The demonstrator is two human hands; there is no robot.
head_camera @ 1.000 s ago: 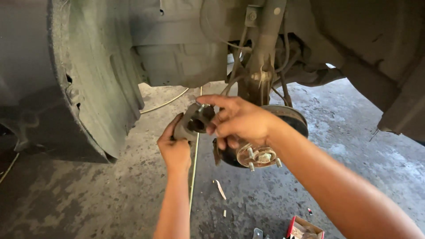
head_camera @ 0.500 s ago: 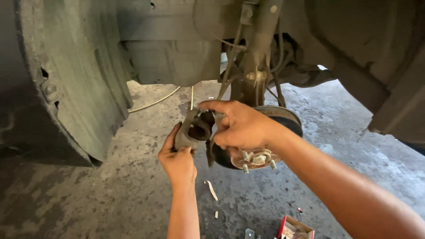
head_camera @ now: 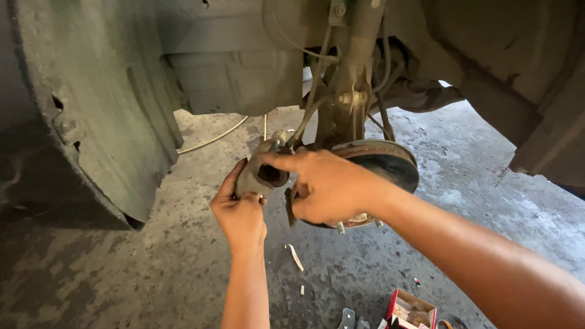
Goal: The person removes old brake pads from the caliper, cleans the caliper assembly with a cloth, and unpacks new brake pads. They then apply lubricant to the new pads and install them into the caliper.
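While the view has drawn nearer than a second ago, both hands keep their hold on the brake caliper (head_camera: 263,173), just left of the brake disc (head_camera: 390,161). Left hand (head_camera: 239,213): curled under the caliper. Right hand (head_camera: 326,186): closed over its right side, forefinger extended along the top. Hoses and strut (head_camera: 353,79) crowd above. Near right, on the floor (head_camera: 122,274): red box (head_camera: 411,307).

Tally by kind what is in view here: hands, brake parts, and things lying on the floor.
Hands: 2, left hand and right hand
Brake caliper: 1, held by both hands
Brake disc: 1
Open red box on the floor: 1
Pale strip on the floor: 1
Total: 6
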